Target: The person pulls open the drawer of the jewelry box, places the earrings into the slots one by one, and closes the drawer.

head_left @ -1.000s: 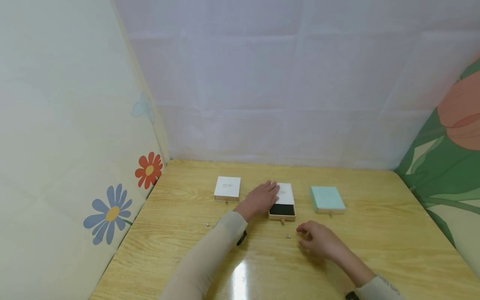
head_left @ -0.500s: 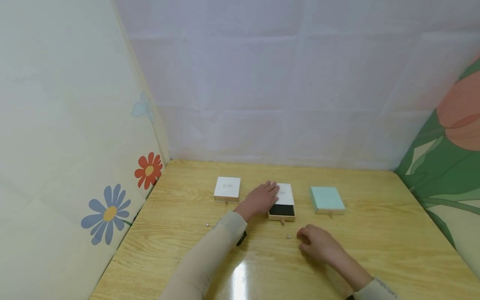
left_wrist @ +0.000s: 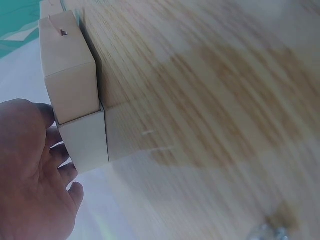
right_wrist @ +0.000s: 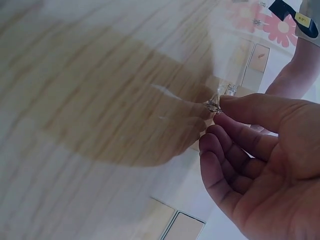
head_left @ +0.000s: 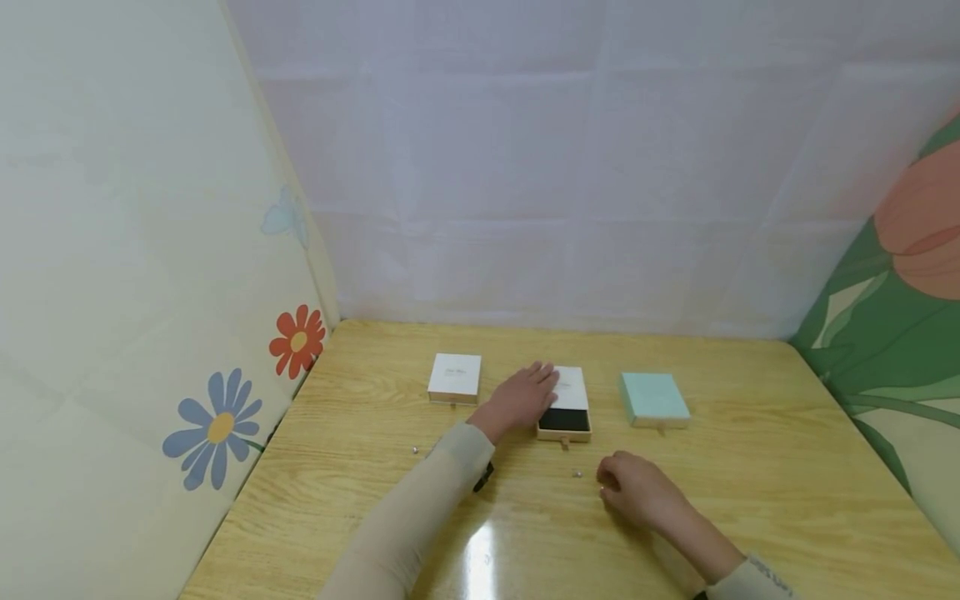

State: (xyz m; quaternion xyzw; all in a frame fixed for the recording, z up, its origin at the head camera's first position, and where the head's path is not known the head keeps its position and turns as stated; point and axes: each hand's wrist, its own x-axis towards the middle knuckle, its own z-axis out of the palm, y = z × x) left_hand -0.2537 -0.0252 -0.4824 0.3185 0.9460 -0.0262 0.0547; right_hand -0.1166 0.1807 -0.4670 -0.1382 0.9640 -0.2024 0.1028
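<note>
My left hand rests on the lid of the middle white drawer box, fingers stretched over its left part. The box's drawer is pulled partway toward me, with a black lining inside. In the left wrist view the fingertips lie along the white sleeve. My right hand, low over the table in front of the box, pinches a ring with a clear stone between thumb and index finger. Another small sparkling ring lies on the table just left of that hand.
A second white box stands closed at the left, a mint-green box closed at the right. Another tiny shiny piece lies beyond my left forearm. White cloth hangs behind the wooden table.
My right thumb and fingers, spread apart a second ago, have come together on the ring, and the hand has shifted slightly toward me. The left hand and the boxes stay put.
</note>
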